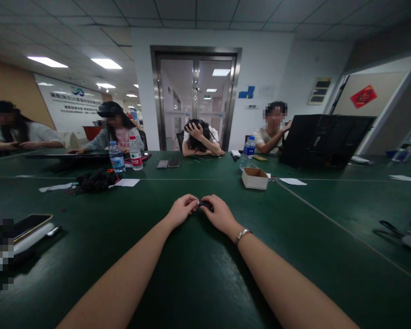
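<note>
A small, dark, elongated object (206,205) is held just above or against the dark green, glossy tabletop (192,278); contact with the surface cannot be determined. It is situated between the two bare hands, at the fingertips of each. The object is grasped between the thumb and curled fingers of the right hand (221,214), above whose wrist a silver-coloured metal bracelet (242,236) is worn. The fingers of the left hand (183,210) are drawn together at the object's opposite end; whether that end is pinched or merely touched cannot be told. The long axis is directed roughly from side to side, sloping slightly downward toward the right hand, with a small shiny end pointed at the left. Both extremities are partly hidden by fingers. Beyond the right hand, an open, pale cardboard box (255,181) is seen, with a blue-labelled clear plastic bottle (247,154) standing just behind it. Farther left, a tangled black bundle (96,180) is placed beside a white paper sheet (128,183). Across the table, a seated person (208,145) is shown bent forward, head on hand.
</note>
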A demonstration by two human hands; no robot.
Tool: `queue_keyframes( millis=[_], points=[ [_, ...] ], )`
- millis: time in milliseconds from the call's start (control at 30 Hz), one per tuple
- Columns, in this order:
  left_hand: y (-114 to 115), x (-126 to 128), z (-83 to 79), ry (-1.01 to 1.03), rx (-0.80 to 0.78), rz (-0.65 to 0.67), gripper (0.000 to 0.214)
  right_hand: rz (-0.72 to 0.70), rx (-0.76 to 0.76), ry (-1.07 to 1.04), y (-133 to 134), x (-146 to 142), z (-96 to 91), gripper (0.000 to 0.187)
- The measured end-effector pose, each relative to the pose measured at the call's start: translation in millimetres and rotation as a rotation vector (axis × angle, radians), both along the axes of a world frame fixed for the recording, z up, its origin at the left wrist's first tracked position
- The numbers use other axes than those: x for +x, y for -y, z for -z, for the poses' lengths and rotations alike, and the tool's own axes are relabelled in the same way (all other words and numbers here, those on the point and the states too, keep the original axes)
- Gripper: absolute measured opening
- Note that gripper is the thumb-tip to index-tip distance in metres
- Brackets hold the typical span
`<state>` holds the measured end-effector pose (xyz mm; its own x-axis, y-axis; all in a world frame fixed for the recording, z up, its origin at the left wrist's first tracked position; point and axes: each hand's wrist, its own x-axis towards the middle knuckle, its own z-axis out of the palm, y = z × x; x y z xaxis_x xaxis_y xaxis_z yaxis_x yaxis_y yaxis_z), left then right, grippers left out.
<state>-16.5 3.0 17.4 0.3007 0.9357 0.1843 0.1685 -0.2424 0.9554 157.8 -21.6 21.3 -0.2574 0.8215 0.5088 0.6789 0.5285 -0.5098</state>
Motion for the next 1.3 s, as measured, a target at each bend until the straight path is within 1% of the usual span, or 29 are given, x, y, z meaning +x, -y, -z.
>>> queue_keyframes(
  millis=[33,100,167,233,300,367,467,533,600,667,767,833,900,967,1033,1133,1167,1233,1300],
  points=[
    [0.4,-0.5,0.0,0.008,0.048,0.007,0.023,0.0,0.001,-0.002,0.0,0.2,-0.1,0.018],
    [1.2,-1.8,0.1,0.028,0.095,0.002,0.033,0.002,0.004,-0.007,-0.1,0.3,-0.1,0.018],
    [1.1,-2.8,0.9,0.039,0.052,-0.021,0.04,0.0,0.005,-0.007,-0.1,-0.2,0.0,0.018],
    [-0.2,-2.6,2.5,0.037,-0.029,-0.035,0.035,-0.003,0.003,-0.005,0.0,-0.8,0.2,0.018],
    [-1.4,-1.8,3.9,0.02,-0.059,-0.037,0.034,-0.003,0.001,-0.003,0.3,-1.0,0.3,0.018],
    [-1.5,-1.2,3.7,-0.002,-0.034,-0.029,0.03,0.0,-0.002,0.002,0.4,-0.6,0.2,0.018],
    [0.8,-2.0,0.5,-0.01,0.066,0.004,0.019,0.009,-0.013,0.0,0.2,0.6,-0.2,0.018],
    [2.4,-3.1,-1.7,0.017,0.091,0.004,0.027,0.012,-0.016,-0.008,0.1,1.1,-0.6,0.019],
    [2.9,-3.5,-2.5,0.04,0.064,-0.016,0.036,0.009,-0.013,-0.007,0.2,1.2,-0.8,0.018],
    [2.0,-3.0,-1.7,0.04,0.029,-0.029,0.034,0.006,-0.008,-0.004,0.4,0.8,-0.6,0.018],
    [0.3,-1.0,0.0,-0.004,0.004,-0.045,0.029,0.002,-0.002,-0.01,0.8,-0.3,-0.2,0.018],
    [0.6,0.3,0.1,-0.069,0.006,-0.07,0.036,-0.011,0.001,-0.013,1.1,-1.1,0.0,0.017],
    [2.9,1.5,-1.0,-0.169,0.044,-0.103,0.046,-0.026,0.01,-0.008,1.4,-1.6,0.2,0.018],
    [6.8,2.5,-3.0,-0.246,0.087,-0.13,0.052,-0.028,0.018,-0.004,1.5,-1.6,0.6,0.018],
    [10.5,3.2,-5.3,-0.236,0.1,-0.134,0.047,-0.022,0.019,-0.011,1.1,-1.0,1.3,0.018],
    [12.6,2.5,-7.7,-0.13,0.08,-0.091,0.031,-0.019,0.015,-0.018,0.0,0.1,2.5,0.017],
    [12.1,1.8,-7.9,-0.125,0.08,-0.085,0.03,-0.021,0.013,-0.013,-0.2,0.3,2.8,0.017],
    [9.7,0.0,-7.2,-0.185,0.124,-0.111,0.029,-0.025,0.013,-0.001,0.1,0.0,2.7,0.017],
    [6.8,-1.3,-5.1,-0.285,0.201,-0.172,0.04,-0.031,0.016,0.015,1.6,-1.0,1.5,0.017]
  ],
)
